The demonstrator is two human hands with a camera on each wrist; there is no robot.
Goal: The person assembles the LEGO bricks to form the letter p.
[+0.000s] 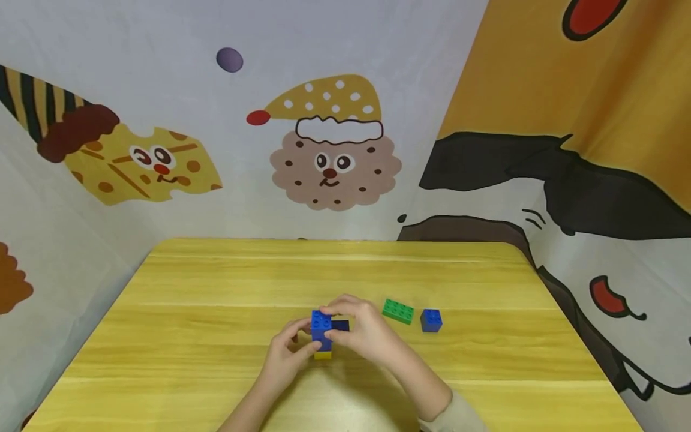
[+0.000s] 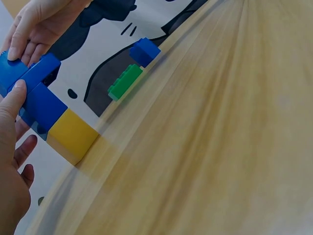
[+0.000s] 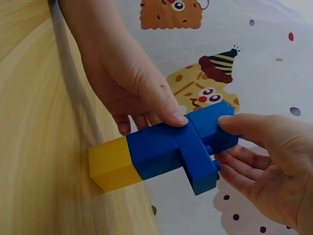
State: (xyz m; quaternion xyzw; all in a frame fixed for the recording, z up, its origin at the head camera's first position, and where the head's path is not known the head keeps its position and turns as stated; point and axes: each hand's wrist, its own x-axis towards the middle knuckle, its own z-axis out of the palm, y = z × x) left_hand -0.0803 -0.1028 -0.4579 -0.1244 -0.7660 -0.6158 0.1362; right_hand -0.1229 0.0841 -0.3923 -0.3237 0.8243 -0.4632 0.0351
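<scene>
A small tower of toy building bricks stands upright on the table. Its base is a yellow brick (image 3: 112,164), with a blue brick (image 3: 154,151) above that. Over these lies a flatter blue brick (image 3: 197,157), one end jutting out to the right in the head view. Topmost is another blue brick (image 1: 321,322) with studs. My right hand (image 1: 367,330) pinches this top brick between thumb and fingers. Lower down, my left hand (image 1: 286,354) grips the tower from the left, its thumb (image 3: 171,113) near the joint under the flat brick.
To the right of the tower, a green studded brick (image 1: 398,311) lies flat on the wooden table (image 1: 216,300). Beside it sits a separate blue brick (image 1: 431,320). A cartoon-printed cloth (image 1: 345,48) hangs behind the table.
</scene>
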